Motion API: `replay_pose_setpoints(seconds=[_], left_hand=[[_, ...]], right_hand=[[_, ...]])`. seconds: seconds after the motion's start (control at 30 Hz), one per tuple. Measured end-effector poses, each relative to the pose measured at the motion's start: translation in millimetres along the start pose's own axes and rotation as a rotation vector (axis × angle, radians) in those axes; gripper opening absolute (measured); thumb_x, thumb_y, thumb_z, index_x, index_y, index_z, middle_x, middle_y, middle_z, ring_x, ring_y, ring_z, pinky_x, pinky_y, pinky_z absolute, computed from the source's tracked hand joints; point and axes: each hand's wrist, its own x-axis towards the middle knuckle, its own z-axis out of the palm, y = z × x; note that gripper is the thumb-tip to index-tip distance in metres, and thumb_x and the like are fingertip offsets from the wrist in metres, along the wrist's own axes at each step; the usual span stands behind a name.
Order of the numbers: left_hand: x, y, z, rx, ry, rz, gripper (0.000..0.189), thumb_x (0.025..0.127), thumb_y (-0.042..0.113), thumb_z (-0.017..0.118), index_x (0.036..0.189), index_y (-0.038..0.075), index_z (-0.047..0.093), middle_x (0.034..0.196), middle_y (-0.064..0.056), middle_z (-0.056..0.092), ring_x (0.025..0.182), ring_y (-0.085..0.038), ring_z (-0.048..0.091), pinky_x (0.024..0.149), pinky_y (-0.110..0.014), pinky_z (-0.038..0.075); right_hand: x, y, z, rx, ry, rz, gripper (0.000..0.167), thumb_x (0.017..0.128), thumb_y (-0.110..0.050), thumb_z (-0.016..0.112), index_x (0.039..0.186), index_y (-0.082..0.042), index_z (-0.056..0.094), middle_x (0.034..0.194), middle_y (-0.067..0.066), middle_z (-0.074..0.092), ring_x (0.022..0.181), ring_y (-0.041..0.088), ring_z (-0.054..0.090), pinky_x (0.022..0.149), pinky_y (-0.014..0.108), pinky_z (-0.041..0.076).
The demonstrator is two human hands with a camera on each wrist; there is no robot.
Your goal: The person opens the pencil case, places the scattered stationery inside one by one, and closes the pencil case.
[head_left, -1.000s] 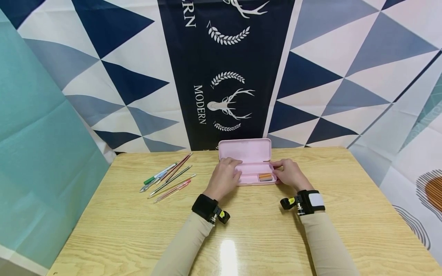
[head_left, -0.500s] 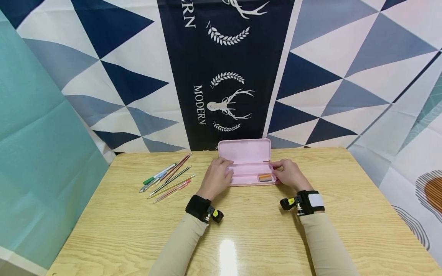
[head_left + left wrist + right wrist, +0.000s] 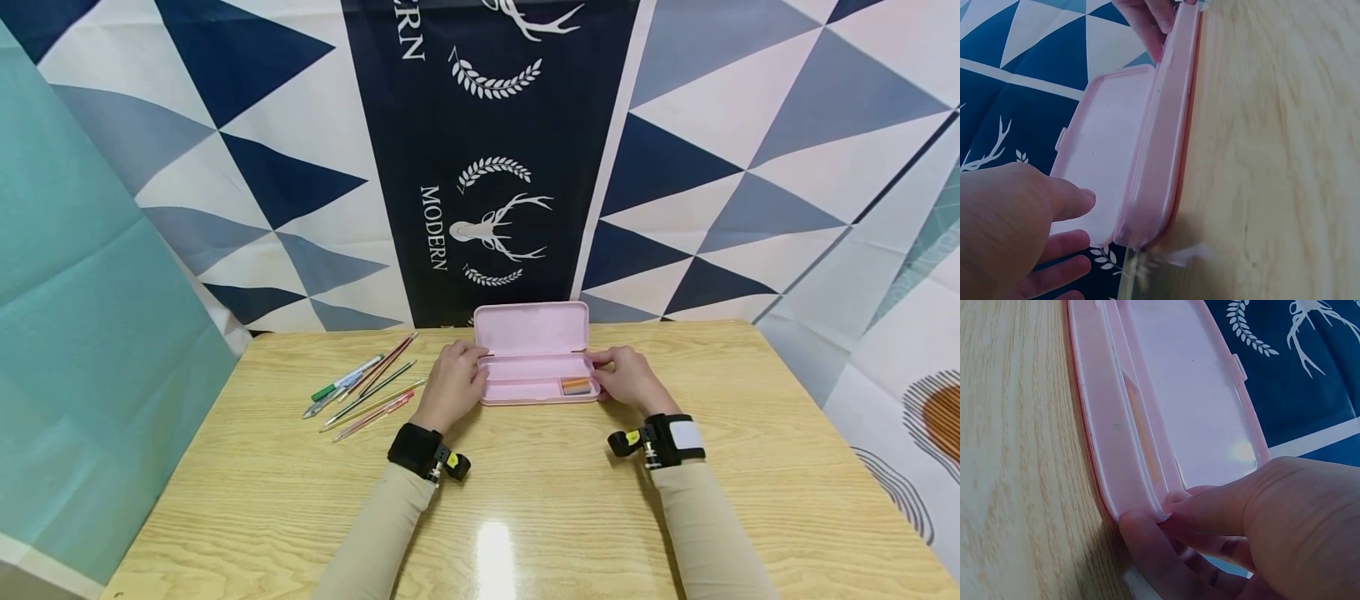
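One pink pencil case [image 3: 525, 390], opened: resting on the desk [image 3: 555, 500] between the hands, its lid [image 3: 532, 327] standing raised along the far side, its tray facing up. Right hand [image 3: 630, 382]: pinching the right end of the case, the thumb pressing at the rim and a finger lying against the outer wall. Left hand [image 3: 450, 382]: lingering at the left end, fingers loosely spread, gripping nothing; whether a fingertip is touching the case, cannot tell. One orange-and-grey block [image 3: 576, 386], possibly an eraser: sitting in the tray's small compartment, near the right hand. One lot of loose pens and pencils [image 3: 375, 405]: lying left of the left hand, apart from the case, including a green-capped pen [image 3: 360, 372] and a dark pencil [image 3: 372, 392]. Progress, by judgement: done, the opening, with the block lying inside; left, the loose lot, which is lying outside, and the lid, which is standing unclosed.
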Motion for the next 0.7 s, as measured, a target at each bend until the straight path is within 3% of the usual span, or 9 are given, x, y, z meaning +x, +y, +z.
replay_pose_setpoints(seconds=[0.2, 0.33, 0.47, 0.7], left_hand=[[-4.4, 4.6, -10.1, -0.010, 0.002, 0.013, 0.026, 0.106, 0.018, 0.075, 0.128, 0.005, 0.082, 0.130, -0.018, 0.078, 0.119, -0.034, 0.072, 0.108, -0.049, 0.062], [-4.1, -3.0, -5.2, 0.000, -0.020, -0.009, 0.027, 0.104, 0.015, 0.077, 0.129, 0.006, 0.082, 0.131, -0.019, 0.078, 0.120, -0.037, 0.072, 0.106, -0.053, 0.062], [-2.4, -30.5, 14.8, 0.070, -0.026, 0.002, 0.031, 0.105, 0.022, 0.076, 0.134, 0.013, 0.081, 0.134, -0.013, 0.078, 0.125, -0.033, 0.072, 0.108, -0.049, 0.062], [-5.6, -51.0, 14.0, 0.124, -0.012, 0.045, 0.034, 0.102, 0.025, 0.082, 0.135, 0.016, 0.081, 0.132, -0.010, 0.080, 0.122, -0.033, 0.075, 0.104, -0.048, 0.064]], right_hand=[[-0.4, -0.4, -0.9, 0.005, -0.004, 0.009, 0.042, 0.109, -0.001, 0.064, 0.150, 0.008, 0.065, 0.141, 0.038, 0.066, 0.068, 0.012, 0.067, 0.062, 0.023, 0.058], [-0.7, -0.6, -0.3, 0.002, -0.004, 0.008, 0.042, 0.109, -0.001, 0.065, 0.150, 0.008, 0.065, 0.141, 0.039, 0.066, 0.068, 0.012, 0.068, 0.062, 0.023, 0.058], [-0.2, 0.0, -0.5, 0.003, -0.002, 0.007, 0.041, 0.109, -0.001, 0.066, 0.150, 0.008, 0.066, 0.139, 0.039, 0.066, 0.070, 0.012, 0.068, 0.062, 0.023, 0.059], [1.3, 1.7, -0.1, 0.014, -0.006, 0.017, 0.042, 0.111, -0.003, 0.064, 0.152, 0.006, 0.065, 0.140, 0.037, 0.067, 0.067, 0.011, 0.067, 0.061, 0.023, 0.058]])
